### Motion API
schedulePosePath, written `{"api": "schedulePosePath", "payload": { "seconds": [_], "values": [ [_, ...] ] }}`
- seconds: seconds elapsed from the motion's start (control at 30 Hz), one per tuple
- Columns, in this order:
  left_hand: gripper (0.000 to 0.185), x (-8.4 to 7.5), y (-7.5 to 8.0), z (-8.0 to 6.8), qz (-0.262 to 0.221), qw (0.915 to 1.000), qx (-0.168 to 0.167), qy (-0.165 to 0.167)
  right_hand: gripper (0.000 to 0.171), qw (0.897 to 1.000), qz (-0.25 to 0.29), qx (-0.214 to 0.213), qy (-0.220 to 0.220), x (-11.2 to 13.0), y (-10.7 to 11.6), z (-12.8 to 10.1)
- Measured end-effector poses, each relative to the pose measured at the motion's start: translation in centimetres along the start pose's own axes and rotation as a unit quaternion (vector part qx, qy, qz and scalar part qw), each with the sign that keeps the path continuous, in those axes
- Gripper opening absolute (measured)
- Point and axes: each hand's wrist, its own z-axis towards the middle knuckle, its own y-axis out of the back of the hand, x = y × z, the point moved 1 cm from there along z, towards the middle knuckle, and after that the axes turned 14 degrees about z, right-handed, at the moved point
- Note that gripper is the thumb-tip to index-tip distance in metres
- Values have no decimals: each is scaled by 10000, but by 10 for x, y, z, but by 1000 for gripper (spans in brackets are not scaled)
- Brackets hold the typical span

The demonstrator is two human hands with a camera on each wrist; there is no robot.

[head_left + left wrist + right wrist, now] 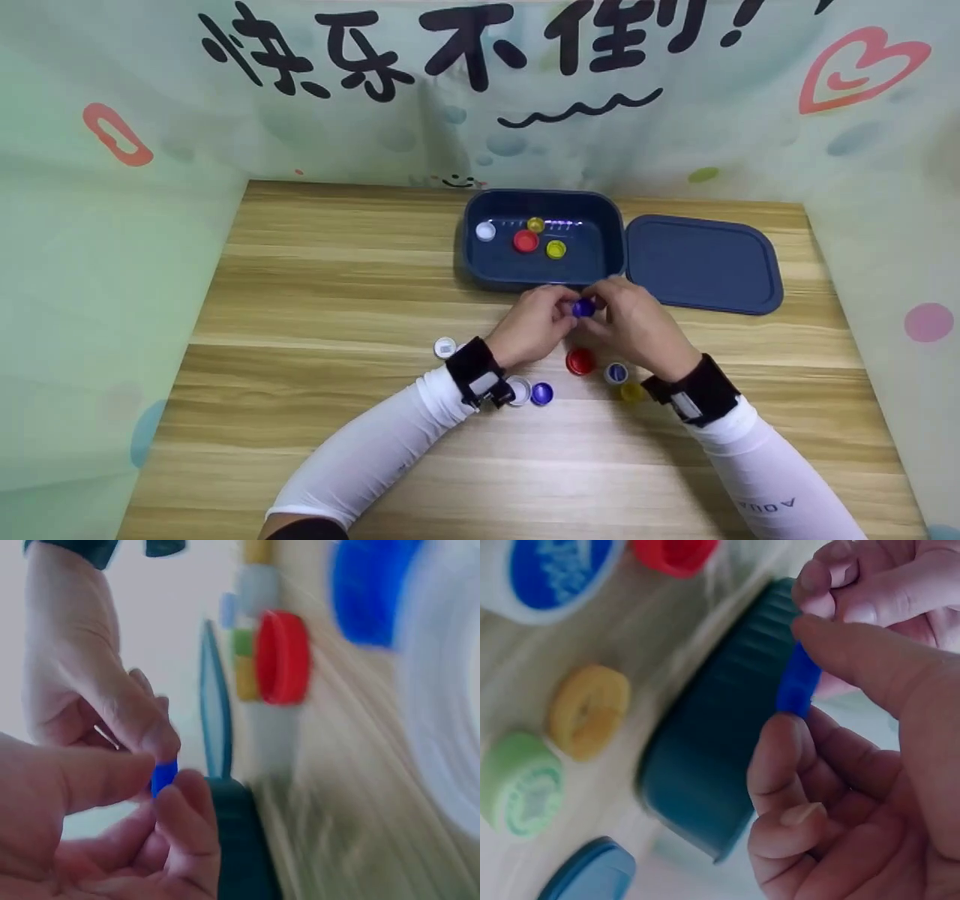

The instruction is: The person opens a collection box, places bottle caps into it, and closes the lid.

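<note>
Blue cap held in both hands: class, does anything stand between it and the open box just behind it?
Nothing visible does. Both the left hand and right hand pinch the blue cap just before the box's near wall. The box is open; its lid lies to the right, out of the way.

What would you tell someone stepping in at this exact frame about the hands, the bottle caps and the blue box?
Left hand and right hand both pinch one blue cap, held just in front of the open blue box.
In the box: a white, a red and two yellow caps.
The lid lies flat on the table to the right of the box.
On the table near the wrists: a red cap, a blue cap, a yellow cap, a white cap and two more light-rimmed caps.
Done: four caps are in. Left, as it looks: the held cap and the six loose ones, and the lid is still off.
</note>
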Motion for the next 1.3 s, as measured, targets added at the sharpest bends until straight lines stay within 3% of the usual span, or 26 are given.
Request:
{"api": "schedulePosePath", "payload": {
  "seconds": [0.17,0.47,0.77,0.93,1.07,1.3],
  "values": [
    [38,-6,8,4,-731,9969,-101,289,29,9996,79,-262,-57,4,11,7],
    [40,-7,19,21,-1840,9815,-387,373,30,9965,380,-647,-358,0,20,27],
    [42,-3,26,49,-2529,9641,-578,571,44,9935,336,-731,-807,-11,25,48],
    [49,-2,25,55,-2809,9547,-658,724,57,9920,438,-729,-929,-17,23,50],
    [53,-2,26,52,-2751,9557,-868,592,59,9913,526,-750,-947,-15,23,45],
    [43,-2,26,28,-2242,9690,-1033,-17,46,9951,497,-731,-436,1,26,26]
  ]
}}
